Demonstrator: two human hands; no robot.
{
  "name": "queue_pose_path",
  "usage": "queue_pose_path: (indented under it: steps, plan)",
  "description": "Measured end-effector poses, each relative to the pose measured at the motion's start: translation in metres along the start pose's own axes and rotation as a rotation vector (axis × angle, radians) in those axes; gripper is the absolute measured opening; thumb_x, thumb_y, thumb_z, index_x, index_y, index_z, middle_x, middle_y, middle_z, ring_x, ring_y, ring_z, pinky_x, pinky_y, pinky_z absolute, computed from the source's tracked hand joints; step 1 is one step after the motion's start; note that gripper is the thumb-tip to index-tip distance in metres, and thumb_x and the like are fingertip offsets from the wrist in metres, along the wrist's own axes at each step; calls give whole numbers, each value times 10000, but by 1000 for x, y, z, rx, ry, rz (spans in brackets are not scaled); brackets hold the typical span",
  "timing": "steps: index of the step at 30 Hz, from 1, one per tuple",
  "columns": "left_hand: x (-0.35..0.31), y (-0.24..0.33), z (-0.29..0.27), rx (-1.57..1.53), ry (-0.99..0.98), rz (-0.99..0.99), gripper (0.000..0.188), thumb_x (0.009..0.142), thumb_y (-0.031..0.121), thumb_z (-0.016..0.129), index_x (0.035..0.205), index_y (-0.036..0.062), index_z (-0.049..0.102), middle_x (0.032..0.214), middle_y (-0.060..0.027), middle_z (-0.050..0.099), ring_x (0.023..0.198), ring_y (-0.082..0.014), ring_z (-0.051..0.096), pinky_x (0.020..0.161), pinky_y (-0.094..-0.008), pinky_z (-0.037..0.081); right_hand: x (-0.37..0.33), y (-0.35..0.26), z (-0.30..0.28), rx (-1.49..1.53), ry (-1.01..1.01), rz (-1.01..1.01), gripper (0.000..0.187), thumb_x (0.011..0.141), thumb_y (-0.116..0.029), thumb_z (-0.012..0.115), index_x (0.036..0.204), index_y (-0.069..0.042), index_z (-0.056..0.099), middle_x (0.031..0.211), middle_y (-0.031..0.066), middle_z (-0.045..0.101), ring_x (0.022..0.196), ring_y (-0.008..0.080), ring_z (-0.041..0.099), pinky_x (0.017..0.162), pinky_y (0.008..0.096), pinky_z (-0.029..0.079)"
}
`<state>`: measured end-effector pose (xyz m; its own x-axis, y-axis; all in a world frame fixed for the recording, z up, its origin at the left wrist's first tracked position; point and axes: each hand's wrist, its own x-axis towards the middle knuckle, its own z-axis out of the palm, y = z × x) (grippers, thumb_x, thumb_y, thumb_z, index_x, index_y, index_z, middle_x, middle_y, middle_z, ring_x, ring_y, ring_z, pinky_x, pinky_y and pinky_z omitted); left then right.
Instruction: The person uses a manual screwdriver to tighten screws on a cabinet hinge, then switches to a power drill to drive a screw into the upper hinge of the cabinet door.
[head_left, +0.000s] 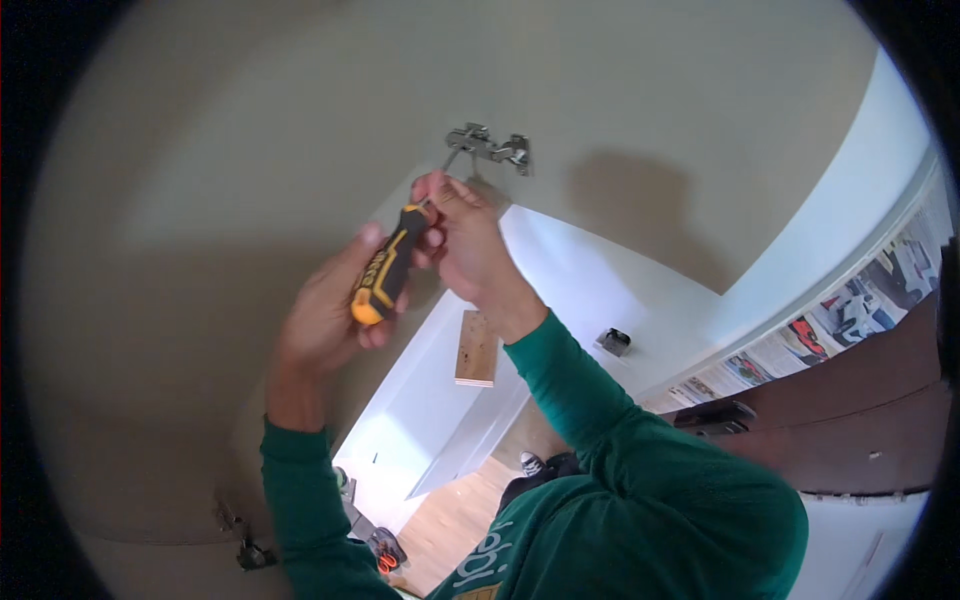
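Observation:
A black and yellow screwdriver [391, 262] slants upward between my hands. My left hand [325, 300] is closed around its handle, thumb on one side and fingertips showing on the other. The thumb and fingers of my right hand [468, 235] pinch the thin metal shaft just above the handle. The shaft's tip reaches the arm of a metal cabinet hinge [488, 146]; whether it sits in a screw is too small to tell. The hinge spans the corner where two pale panels meet, one of them the panel [640, 130] on the right.
Below the hands, a small wooden block [477, 348] lies on a white surface [590, 270], with a small dark object [614, 342] to its right. Another hinge [250, 550] is on the left panel, low down. Orange-handled scissors [387, 563] lie near the floor [450, 520].

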<state>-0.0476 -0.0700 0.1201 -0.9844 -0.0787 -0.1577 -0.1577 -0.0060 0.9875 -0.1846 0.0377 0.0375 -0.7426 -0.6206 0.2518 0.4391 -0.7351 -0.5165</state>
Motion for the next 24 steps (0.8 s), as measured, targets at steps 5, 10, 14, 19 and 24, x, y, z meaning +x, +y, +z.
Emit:
queue_pose_path:
  steps: [5, 10, 14, 19, 24]
  plan:
    - [-14, 8, -14, -47, 59, -15, 573, 1115, 465, 331, 1311, -13, 580, 835, -60, 660, 446, -92, 577, 369, -195, 386, 15, 13, 9, -91, 46, -27, 303, 1089, -330, 528, 937, -86, 623, 706, -38, 473, 591, 72, 412, 538, 242, 344]
    - [4, -12, -44, 127, 94, -113, 535, 1059, 530, 492, 1139, 28, 659, 718, 7, 598, 467, -63, 492, 401, -218, 329, 22, 24, 1, -353, 133, -50, 269, 1081, -305, 546, 956, -83, 633, 714, -47, 473, 578, 73, 399, 544, 247, 346]
    - [17, -37, -25, 556, 408, 194, 447, 1009, 493, 621, 1026, 47, 646, 697, 21, 571, 528, -86, 511, 447, -276, 370, 19, 18, 2, -303, 127, 7, 272, 1087, -286, 524, 950, -78, 632, 721, -36, 483, 597, 75, 413, 545, 241, 348]
    - [13, -56, -11, 1544, 811, 737, 404, 987, 443, 677, 1103, 56, 657, 700, 4, 602, 573, -131, 578, 522, -326, 450, 13, 18, 5, -56, 133, 41, 265, 1092, -266, 505, 963, -68, 624, 715, -28, 480, 595, 83, 425, 526, 244, 340]
    - [2, -18, -7, 786, 453, 262, 441, 938, 506, 712, 1010, 77, 643, 782, -33, 667, 660, -159, 674, 500, -361, 470, 16, 9, 1, -53, 86, -1, 251, 1094, -264, 507, 961, -79, 611, 729, -30, 481, 613, 77, 424, 542, 229, 344]
